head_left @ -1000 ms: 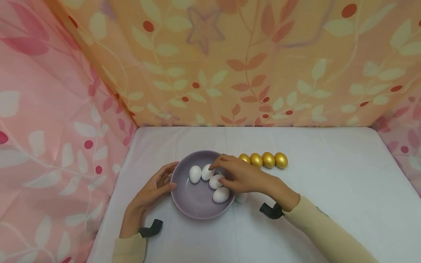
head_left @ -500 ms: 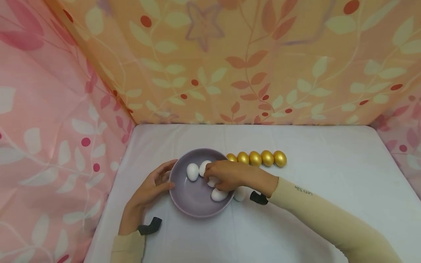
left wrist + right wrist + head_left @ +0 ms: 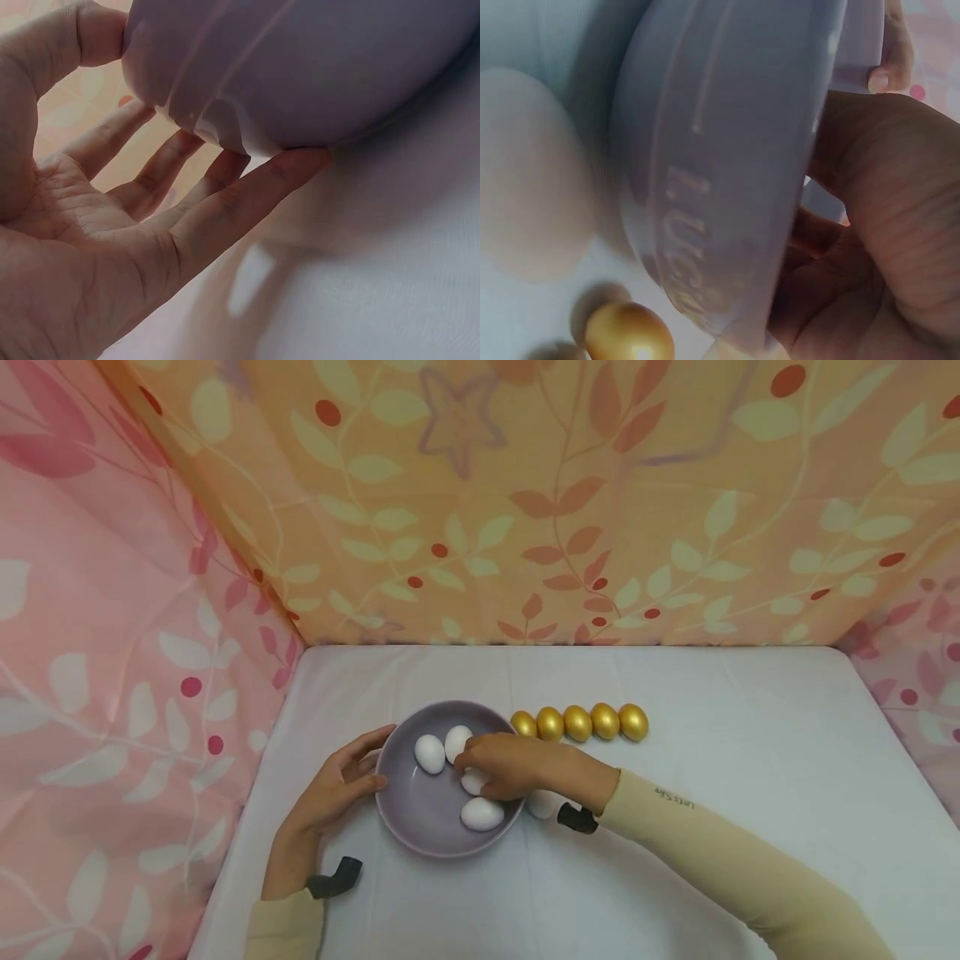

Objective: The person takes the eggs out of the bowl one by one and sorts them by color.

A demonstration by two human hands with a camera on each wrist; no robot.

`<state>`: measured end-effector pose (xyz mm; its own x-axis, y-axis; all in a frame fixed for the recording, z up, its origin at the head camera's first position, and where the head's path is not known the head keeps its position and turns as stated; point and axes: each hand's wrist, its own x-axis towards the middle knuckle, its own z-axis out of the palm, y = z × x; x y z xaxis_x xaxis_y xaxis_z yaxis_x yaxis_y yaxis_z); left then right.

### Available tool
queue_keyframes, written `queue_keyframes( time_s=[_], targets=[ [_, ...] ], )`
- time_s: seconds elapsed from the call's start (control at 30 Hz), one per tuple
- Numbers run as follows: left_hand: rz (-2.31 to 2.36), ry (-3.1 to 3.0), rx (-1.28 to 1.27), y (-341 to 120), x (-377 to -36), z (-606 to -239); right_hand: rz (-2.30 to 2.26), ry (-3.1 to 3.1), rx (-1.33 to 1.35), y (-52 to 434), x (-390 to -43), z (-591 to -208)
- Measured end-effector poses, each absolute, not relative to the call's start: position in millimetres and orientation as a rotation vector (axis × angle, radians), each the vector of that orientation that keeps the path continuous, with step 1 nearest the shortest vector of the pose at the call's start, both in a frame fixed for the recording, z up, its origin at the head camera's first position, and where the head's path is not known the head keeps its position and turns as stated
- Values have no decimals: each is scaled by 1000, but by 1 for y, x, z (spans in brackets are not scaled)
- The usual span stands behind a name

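My left hand [image 3: 341, 785] steadies the left side of a mauve bowl [image 3: 420, 827]. In the left wrist view its thumb touches the bowl near the rim, and the extended fingers [image 3: 247, 206] lie against the outer wall. My right hand [image 3: 517, 764] reaches over the bowl's right rim. Its thumb and fingers curl about a white egg [image 3: 472, 782], partly hidden by them. Another white egg [image 3: 482, 814] lies just in front of it in the bowl. Two more, a left egg [image 3: 430, 754] and a back egg [image 3: 458, 743], sit side by side toward the rear.
Outside the bowl, a white egg [image 3: 542, 805] lies on the white cloth [image 3: 720, 727] beneath my right wrist. Several golden eggs [image 3: 577, 723] form a row right of the bowl. Patterned fabric walls [image 3: 465, 527] enclose the back and sides.
My right hand has dipped lower into the bowl, its fingers closing about the middle egg. The front egg has shifted slightly nearer. My left hand has stayed at the bowl.
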<state>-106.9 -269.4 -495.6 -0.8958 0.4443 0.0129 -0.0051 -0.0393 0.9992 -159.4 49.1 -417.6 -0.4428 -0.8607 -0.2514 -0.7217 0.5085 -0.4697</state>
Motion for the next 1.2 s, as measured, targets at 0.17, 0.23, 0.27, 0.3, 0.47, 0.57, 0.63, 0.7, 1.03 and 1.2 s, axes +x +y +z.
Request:
queue_keyframes(
  time_s=[0.17, 0.23, 0.27, 0.3, 0.47, 0.57, 0.63, 0.7, 1.03, 1.2],
  targets=[
    [1993, 1920, 455, -269, -108, -498, -414, 2317, -1273, 52, -157, -419],
    [1994, 1910, 452, -269, -109, -500, -431, 2326, -1272, 54, -157, -419],
    [1996, 1904, 451, -269, -109, -501, -444, 2332, -1272, 55, -156, -418],
    [1998, 1900, 451, -269, -109, -501, -460, 2337, -1268, 56, -156, -417],
    [2004, 1878, 445, -270, -109, -501, -564, 2340, -1246, 62, -157, -412],
    [2000, 1868, 441, -270, -108, -501, -641, 2332, -1247, 67, -156, -407],
    [1996, 1871, 438, -271, -108, -501, -694, 2329, -1238, 71, -156, -404],
    [1992, 1879, 439, -271, -108, -502, -756, 2324, -1230, 74, -155, -400],
    [1986, 1877, 454, -272, -107, -502, -981, 2317, -1140, 92, -152, -394],
    [1981, 1878, 451, -272, -107, -502, -1225, 2287, -1053, 105, -145, -398]
  ],
)
